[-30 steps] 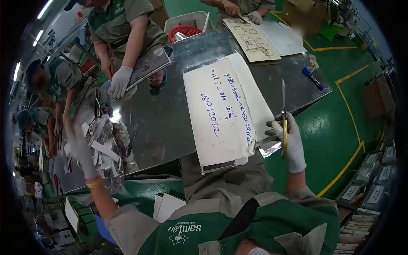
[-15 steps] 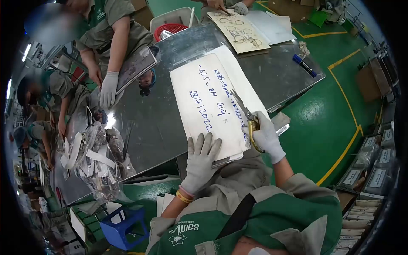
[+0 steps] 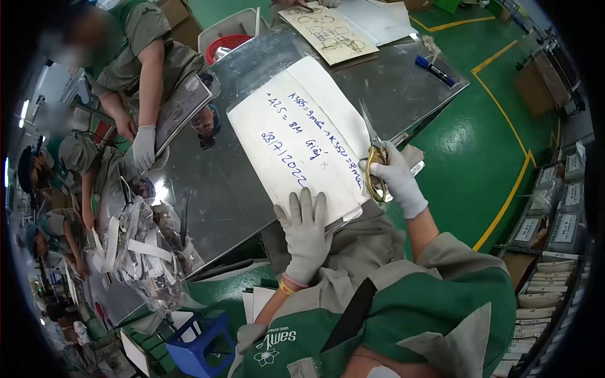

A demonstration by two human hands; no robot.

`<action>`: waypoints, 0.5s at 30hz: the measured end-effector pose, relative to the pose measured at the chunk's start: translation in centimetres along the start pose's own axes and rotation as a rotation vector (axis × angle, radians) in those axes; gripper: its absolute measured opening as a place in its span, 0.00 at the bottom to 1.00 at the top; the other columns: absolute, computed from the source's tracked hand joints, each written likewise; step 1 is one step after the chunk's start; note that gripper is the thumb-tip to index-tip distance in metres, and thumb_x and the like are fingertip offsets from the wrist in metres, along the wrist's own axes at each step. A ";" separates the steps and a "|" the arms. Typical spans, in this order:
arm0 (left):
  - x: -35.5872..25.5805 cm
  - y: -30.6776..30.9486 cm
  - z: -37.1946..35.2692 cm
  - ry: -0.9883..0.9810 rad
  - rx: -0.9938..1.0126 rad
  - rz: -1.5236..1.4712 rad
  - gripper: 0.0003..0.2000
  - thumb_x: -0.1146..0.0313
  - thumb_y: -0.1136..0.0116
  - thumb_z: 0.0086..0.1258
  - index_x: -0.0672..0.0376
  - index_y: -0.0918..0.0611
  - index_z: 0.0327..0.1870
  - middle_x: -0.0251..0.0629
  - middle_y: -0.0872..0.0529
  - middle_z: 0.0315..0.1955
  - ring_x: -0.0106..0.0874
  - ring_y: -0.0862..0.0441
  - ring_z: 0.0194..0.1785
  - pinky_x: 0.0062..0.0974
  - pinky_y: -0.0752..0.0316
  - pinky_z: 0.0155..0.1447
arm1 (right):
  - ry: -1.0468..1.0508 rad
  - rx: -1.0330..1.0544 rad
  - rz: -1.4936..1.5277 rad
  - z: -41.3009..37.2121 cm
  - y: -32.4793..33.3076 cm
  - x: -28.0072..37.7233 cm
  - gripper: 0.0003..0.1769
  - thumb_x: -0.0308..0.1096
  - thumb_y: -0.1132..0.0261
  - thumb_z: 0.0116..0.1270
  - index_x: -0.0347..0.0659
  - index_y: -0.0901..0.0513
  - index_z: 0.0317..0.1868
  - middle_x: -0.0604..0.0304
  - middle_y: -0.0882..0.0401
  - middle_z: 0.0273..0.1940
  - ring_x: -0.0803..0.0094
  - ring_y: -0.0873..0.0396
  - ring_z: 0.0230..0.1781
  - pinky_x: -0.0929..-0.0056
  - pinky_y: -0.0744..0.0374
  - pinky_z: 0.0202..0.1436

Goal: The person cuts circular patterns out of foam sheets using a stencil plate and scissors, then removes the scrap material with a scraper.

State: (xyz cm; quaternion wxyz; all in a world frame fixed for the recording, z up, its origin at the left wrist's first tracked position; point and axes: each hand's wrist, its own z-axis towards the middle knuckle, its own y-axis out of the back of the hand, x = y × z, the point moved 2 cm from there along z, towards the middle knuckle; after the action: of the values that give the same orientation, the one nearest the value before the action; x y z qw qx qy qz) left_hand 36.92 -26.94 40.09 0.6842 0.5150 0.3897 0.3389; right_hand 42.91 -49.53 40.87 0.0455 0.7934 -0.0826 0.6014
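A white sheet with blue handwriting lies tilted across the near edge of the metal table, over another white sheet that shows along its right side. My gloved left hand rests flat on its lower edge, fingers stretched out. At the sheet's right edge, my gloved right hand grips a pair of scissors by the gold-coloured handles. Their blades point away from me, a little apart, just right of the writing.
Plastic bags and paper strips are heaped on the left of the metal table. A blue marker lies far right. Opposite, a co-worker's gloved hand is by a flat panel. A blue stool stands below left; boxes line the right.
My right hand has turned the scissors and drawn the blades off the sheet's written area to its right edge. My left hand stays on the sheet. The whole view has shifted slightly.
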 end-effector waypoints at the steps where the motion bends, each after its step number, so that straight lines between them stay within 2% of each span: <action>1: -0.5 0.0 0.2 0.012 0.025 0.014 0.42 0.56 0.32 0.55 0.60 0.36 0.71 0.60 0.37 0.68 0.61 0.43 0.71 0.71 0.56 0.70 | 0.009 -0.025 0.042 0.2 0.1 -0.2 0.23 0.30 0.29 0.55 0.33 0.28 0.49 0.61 0.25 0.38 0.78 0.25 0.37 0.78 0.22 0.42; 2: -1.0 0.0 0.3 0.024 0.051 0.028 0.42 0.56 0.32 0.55 0.62 0.37 0.71 0.61 0.38 0.68 0.62 0.43 0.71 0.72 0.56 0.69 | 0.052 -0.053 0.010 0.6 0.6 -0.8 0.22 0.29 0.31 0.57 0.34 0.28 0.49 0.61 0.25 0.39 0.78 0.24 0.38 0.77 0.21 0.43; 5: -2.2 -0.3 0.8 0.031 0.073 0.036 0.45 0.54 0.34 0.56 0.66 0.41 0.72 0.65 0.41 0.69 0.62 0.45 0.72 0.74 0.58 0.68 | 0.141 -0.138 0.157 1.4 1.1 -1.9 0.20 0.29 0.32 0.60 0.34 0.28 0.50 0.60 0.24 0.40 0.77 0.23 0.39 0.77 0.21 0.43; 9: -2.2 -0.3 1.1 0.015 0.091 -0.047 0.48 0.51 0.33 0.54 0.68 0.42 0.72 0.66 0.43 0.69 0.63 0.47 0.73 0.71 0.63 0.71 | -0.005 -0.102 0.312 1.6 1.3 -2.2 0.16 0.28 0.35 0.64 0.35 0.28 0.51 0.60 0.23 0.42 0.76 0.21 0.40 0.76 0.20 0.43; 10: -2.3 0.2 1.2 -0.003 0.111 -0.059 0.49 0.49 0.33 0.53 0.68 0.42 0.72 0.66 0.43 0.69 0.63 0.47 0.72 0.70 0.63 0.71 | -0.012 -0.079 0.272 1.3 1.1 -1.5 0.19 0.33 0.33 0.65 0.35 0.28 0.51 0.60 0.23 0.42 0.77 0.22 0.41 0.77 0.21 0.44; 13: -2.6 0.3 1.4 -0.112 0.087 -0.105 0.49 0.49 0.33 0.53 0.69 0.42 0.72 0.66 0.44 0.69 0.63 0.47 0.72 0.70 0.63 0.71 | 0.063 -0.077 -0.020 1.3 1.5 -1.5 0.24 0.39 0.31 0.65 0.33 0.28 0.53 0.60 0.24 0.42 0.77 0.24 0.42 0.77 0.23 0.45; 14: -2.8 0.5 1.7 -0.120 0.092 -0.118 0.49 0.48 0.33 0.52 0.69 0.41 0.72 0.66 0.43 0.69 0.63 0.47 0.72 0.69 0.62 0.71 | 0.096 -0.034 0.024 1.2 1.5 -1.4 0.28 0.43 0.31 0.64 0.32 0.29 0.55 0.59 0.25 0.42 0.77 0.26 0.42 0.77 0.24 0.45; 15: -3.1 0.3 1.8 -0.134 0.081 -0.140 0.49 0.48 0.33 0.52 0.69 0.41 0.72 0.66 0.43 0.69 0.63 0.47 0.72 0.69 0.62 0.71 | 0.086 -0.035 -0.020 1.2 1.7 -1.3 0.26 0.43 0.32 0.65 0.33 0.29 0.54 0.61 0.25 0.41 0.79 0.26 0.40 0.78 0.24 0.43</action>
State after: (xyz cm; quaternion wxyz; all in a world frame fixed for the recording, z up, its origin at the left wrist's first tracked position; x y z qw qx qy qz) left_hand 37.07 -30.31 41.27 0.7094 0.5350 0.3915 0.2392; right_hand 43.38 -51.31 39.27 0.0688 0.7668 -0.0831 0.6328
